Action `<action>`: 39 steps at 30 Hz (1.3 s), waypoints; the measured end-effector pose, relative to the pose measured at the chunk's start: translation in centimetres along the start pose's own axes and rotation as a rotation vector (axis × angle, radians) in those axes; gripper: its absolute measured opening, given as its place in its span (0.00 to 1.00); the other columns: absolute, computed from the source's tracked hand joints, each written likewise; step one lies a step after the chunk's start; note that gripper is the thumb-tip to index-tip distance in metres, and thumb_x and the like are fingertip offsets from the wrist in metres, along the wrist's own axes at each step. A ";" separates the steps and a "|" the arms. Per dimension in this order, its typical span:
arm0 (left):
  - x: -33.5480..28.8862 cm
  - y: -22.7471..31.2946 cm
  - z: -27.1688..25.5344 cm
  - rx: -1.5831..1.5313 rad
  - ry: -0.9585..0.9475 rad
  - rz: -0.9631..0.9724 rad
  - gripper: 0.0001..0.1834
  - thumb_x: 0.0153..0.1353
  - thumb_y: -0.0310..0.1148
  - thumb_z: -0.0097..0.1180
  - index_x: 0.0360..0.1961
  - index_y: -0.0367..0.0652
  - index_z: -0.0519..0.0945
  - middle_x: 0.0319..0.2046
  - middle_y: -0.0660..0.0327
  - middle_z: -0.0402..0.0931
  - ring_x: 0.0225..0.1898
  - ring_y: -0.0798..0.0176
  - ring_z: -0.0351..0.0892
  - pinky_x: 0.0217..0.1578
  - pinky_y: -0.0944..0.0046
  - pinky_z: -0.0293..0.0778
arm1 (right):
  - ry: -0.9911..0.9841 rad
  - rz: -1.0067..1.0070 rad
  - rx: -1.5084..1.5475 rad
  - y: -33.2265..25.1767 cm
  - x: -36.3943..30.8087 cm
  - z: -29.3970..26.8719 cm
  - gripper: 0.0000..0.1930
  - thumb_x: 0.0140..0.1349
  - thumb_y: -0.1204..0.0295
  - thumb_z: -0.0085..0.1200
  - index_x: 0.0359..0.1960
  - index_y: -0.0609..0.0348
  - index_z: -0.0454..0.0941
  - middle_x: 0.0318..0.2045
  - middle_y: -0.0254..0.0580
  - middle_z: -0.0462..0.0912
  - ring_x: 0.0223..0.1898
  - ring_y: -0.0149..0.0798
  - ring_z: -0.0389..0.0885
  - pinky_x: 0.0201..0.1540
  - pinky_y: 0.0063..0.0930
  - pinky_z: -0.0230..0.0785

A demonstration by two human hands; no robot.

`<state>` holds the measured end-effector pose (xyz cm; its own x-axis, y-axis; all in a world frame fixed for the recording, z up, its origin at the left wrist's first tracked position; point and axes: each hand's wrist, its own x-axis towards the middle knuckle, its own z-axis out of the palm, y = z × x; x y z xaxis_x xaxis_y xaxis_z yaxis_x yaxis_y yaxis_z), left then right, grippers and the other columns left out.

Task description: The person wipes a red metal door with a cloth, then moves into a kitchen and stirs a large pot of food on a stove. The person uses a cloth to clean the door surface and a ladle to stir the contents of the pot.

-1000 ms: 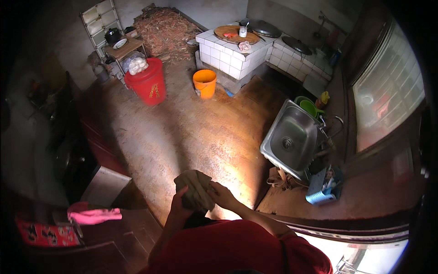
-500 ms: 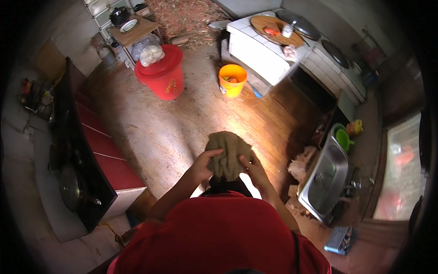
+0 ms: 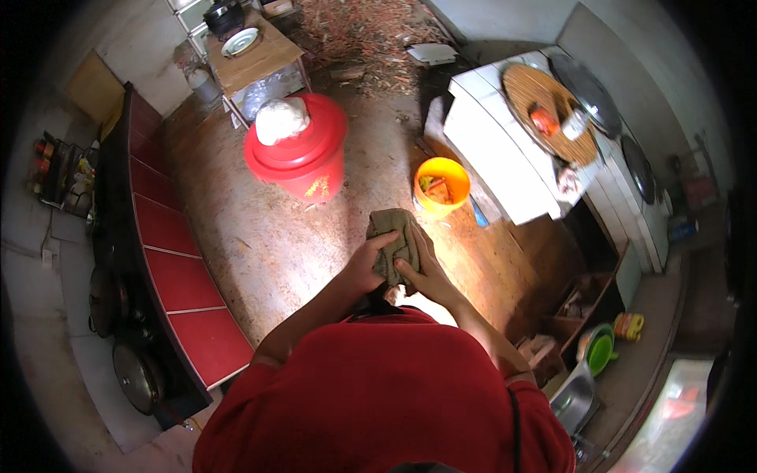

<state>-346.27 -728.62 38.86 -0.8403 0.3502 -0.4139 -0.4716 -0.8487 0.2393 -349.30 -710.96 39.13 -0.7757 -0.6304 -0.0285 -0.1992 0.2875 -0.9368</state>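
Note:
A crumpled olive-green cloth (image 3: 392, 235) is held in front of my body, at the middle of the view. My left hand (image 3: 371, 260) grips its left side, with a finger laid across the front. On the right side, my right hand (image 3: 423, 272) is closed round the cloth, its thumb pressed on the lower front. The cloth looks folded into a compact bundle. Parts of the fingers behind it are hidden.
Ahead stand a red lidded bucket (image 3: 303, 162) with a white bag on top and a yellow bucket (image 3: 441, 188) with scraps inside. A white tiled stove (image 3: 497, 150) holds a round woven tray (image 3: 524, 87). Red cabinets (image 3: 185, 272) line the left; a sink (image 3: 574, 398) is at lower right.
My hands have drawn closer together, and the cloth is squeezed into a narrower bundle. The view has shifted forward and left, so the buckets and stove appear nearer and the sink lower.

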 end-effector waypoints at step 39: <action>76.0 69.4 12.3 0.718 0.029 0.203 0.42 0.63 0.70 0.41 0.64 0.46 0.67 0.56 0.54 0.73 0.57 0.51 0.73 0.57 0.56 0.72 | 0.251 0.177 0.379 16.6 96.0 -30.6 0.34 0.71 0.45 0.38 0.67 0.61 0.62 0.61 0.55 0.68 0.64 0.51 0.64 0.67 0.41 0.55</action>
<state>-446.11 -756.02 34.81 -0.9267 0.1954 -0.3209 -0.3749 -0.4242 0.8243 -445.44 -744.62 31.50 -0.9076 -0.3890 -0.1577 0.1449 0.0624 -0.9875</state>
